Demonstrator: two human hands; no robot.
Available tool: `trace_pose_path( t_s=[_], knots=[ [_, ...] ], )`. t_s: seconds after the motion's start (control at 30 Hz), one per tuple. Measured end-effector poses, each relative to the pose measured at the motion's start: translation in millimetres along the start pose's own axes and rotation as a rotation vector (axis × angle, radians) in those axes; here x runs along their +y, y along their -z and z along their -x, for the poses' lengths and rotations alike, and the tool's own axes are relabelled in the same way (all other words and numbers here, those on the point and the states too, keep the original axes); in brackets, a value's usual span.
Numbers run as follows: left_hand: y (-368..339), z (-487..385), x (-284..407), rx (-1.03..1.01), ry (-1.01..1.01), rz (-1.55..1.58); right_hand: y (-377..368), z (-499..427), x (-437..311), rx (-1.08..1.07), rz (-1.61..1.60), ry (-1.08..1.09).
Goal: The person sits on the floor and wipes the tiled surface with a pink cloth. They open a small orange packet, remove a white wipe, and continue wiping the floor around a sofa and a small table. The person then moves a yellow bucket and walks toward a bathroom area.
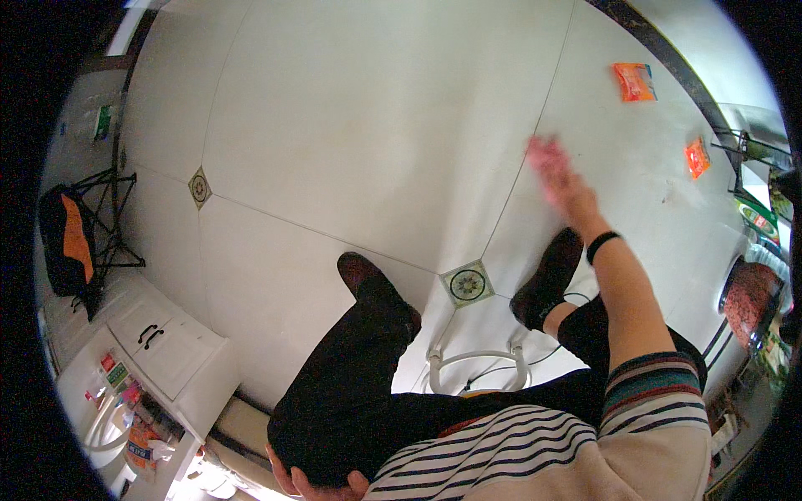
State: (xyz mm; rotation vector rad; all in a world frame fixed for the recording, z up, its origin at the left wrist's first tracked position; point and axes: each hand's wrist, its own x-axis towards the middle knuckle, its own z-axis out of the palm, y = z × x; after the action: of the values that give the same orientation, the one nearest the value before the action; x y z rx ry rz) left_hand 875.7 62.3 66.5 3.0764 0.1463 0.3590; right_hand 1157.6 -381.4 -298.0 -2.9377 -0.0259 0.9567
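Note:
My right hand [579,200], with a black band on its wrist, reaches out over the pale tiled floor [351,119] beyond my right foot. It appears to hold a pink item [546,160]. Both are blurred by motion, so what the item is cannot be told. To the right of that hand, two orange packets, a larger one [635,82] and a smaller one [697,158], lie apart on the floor. My left hand [313,483] rests against my black trouser leg at the bottom edge. Only parts of its fingers show.
A white-framed stool [479,356] stands between my legs, with a dark cable by it. At left are a white cabinet [169,344] with things on top and a black-and-orange folding chair [72,241]. A large red-brown container [752,300] stands at the right edge.

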Motion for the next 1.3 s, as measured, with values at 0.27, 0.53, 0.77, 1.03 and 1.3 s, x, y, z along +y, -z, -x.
trace_pose_path(
  t_s=[0.27,0.53,0.77,1.03,1.3],
  knots=[
    [-5,-20,13,-0.038,0.147,0.091,171,9,47,0.503,0.056,-0.081],
    [-30,-70,4,0.039,0.184,0.294,286,77,108,0.867,-0.082,-0.098],
    [-47,-93,10,0.126,0.141,0.335,290,148,105,0.788,0.000,-0.033],
    [-14,-53,46,0.260,-0.093,0.340,272,197,107,0.855,0.011,-0.040],
    [-10,-4,34,0.271,-0.086,0.402,285,208,92,0.899,0.110,0.036]
  ],
)
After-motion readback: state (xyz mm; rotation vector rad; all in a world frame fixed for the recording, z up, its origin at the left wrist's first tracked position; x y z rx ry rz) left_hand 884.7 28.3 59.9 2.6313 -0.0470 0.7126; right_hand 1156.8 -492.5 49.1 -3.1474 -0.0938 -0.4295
